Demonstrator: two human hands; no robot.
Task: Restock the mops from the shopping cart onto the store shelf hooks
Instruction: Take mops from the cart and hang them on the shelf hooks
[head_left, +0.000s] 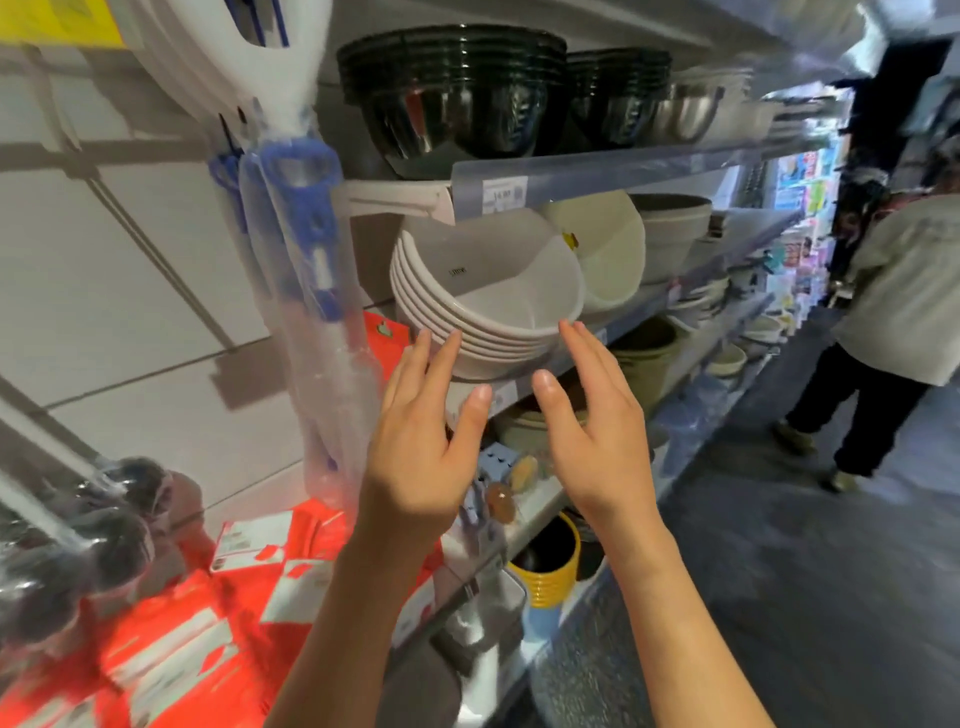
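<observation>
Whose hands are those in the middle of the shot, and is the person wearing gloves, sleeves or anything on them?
They belong to the person wearing the camera. The left hand and the right hand are both bare: no gloves, and no rings, watch or wristbands show. Both forearms are uncovered as far as the bottom edge of the picture, so no sleeve shows. The fingernails are short and unpainted.

Stacked white plastic bowls (488, 306) are sitting tilted at the middle shelf's front edge. Dark glossy nested bowls (452, 88) are occupying the upper shelf. A yellow ribbed cup (550, 571) is standing lower down.
</observation>
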